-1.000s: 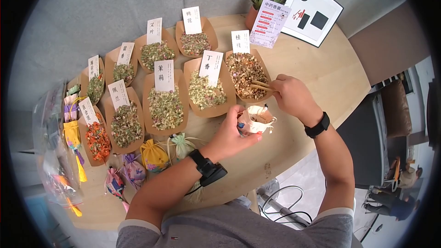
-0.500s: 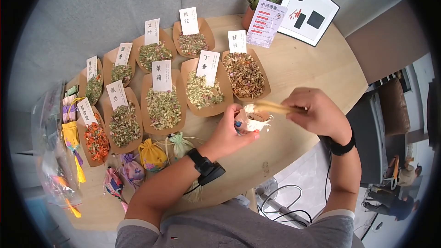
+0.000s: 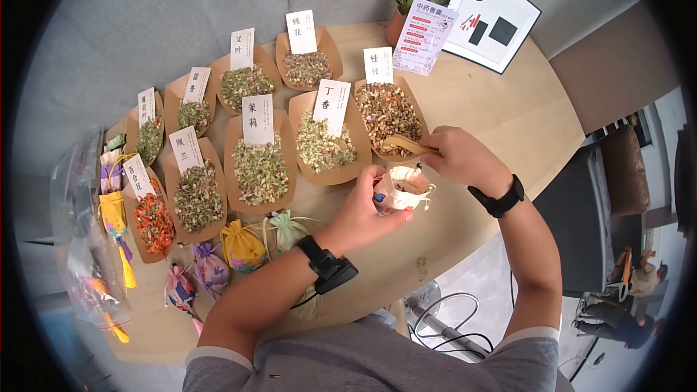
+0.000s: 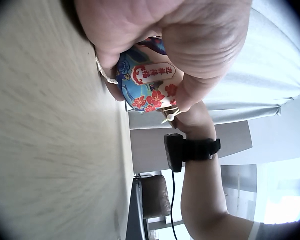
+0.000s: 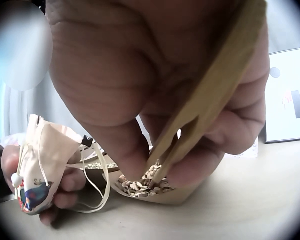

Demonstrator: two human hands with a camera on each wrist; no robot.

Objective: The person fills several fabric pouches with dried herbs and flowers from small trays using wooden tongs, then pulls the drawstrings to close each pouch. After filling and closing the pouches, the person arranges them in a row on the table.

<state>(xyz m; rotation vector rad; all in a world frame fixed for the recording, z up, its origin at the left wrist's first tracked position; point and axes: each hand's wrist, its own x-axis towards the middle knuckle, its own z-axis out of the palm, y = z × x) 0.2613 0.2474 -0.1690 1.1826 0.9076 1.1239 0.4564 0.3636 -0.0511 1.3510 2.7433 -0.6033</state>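
At 桂枝 tray [image 3: 412,91], R hand [image 3: 467,160] pinches wooden tongs [image 3: 405,147], tips on herb [image 3: 392,112]; L hand [image 3: 367,209] grips drawstring pouch [image 3: 399,192] just nearside; prob. scooping step, next move needs firm squeeze + steady lift pouchward.

Nine cardboard trays [image 3: 284,125] stand on the counter [image 3: 501,101], five near and four far, with nine heaps of dried plant pieces [image 3: 261,174] and nine white label cards [image 3: 257,120], one apiece. Four drawstring pouches [image 3: 242,247] sit clustered below them, and one held pouch [image 3: 401,201] makes five; the tasselled sachets [image 3: 114,213] at the left end overlap too much to count. There are also one pair of tongs [image 3: 410,144], one potted plant [image 3: 398,27], one leaflet [image 3: 427,38], one picture frame [image 3: 499,9] and two wristbands [image 3: 502,200].
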